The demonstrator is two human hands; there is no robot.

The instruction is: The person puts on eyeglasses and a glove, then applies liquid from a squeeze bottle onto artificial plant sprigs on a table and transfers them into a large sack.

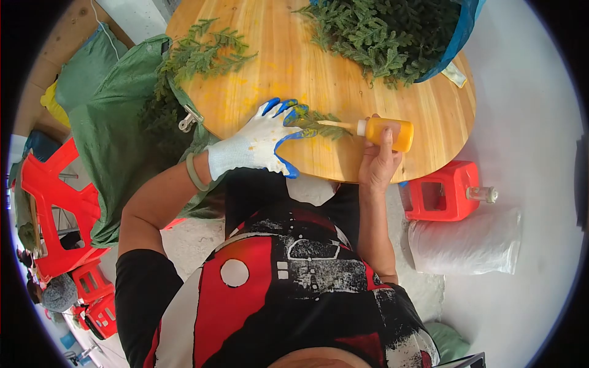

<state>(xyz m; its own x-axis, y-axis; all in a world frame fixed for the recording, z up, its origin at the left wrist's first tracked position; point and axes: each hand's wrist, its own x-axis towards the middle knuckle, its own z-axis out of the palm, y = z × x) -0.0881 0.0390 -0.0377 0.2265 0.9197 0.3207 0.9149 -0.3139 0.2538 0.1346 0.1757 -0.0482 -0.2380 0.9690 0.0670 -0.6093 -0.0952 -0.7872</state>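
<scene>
My left hand (pixel 261 138), in a white glove with blue-coated fingers, pins a small green sprig (pixel 322 124) against the wooden table (pixel 245 92). Its fingers are spread around the sprig's left end and the thumb stands apart below. My bare right hand (pixel 379 161) is closed around a yellow squeeze bottle (pixel 399 135), tipped on its side with the nozzle pointing left. The long pale nozzle (pixel 336 124) reaches over the sprig's right end; whether the two touch, I cannot tell. Yellow specks dot the wood near my gloved hand.
More green branches (pixel 208 55) lie at the table's left edge. At the back, a blue bag (pixel 463 34) holds a heap of greenery (pixel 386 37). Green cloth (pixel 116 122) hangs at left by a metal clip (pixel 189 118). Red stools (pixel 61 196) and a red container (pixel 451 190) stand below.
</scene>
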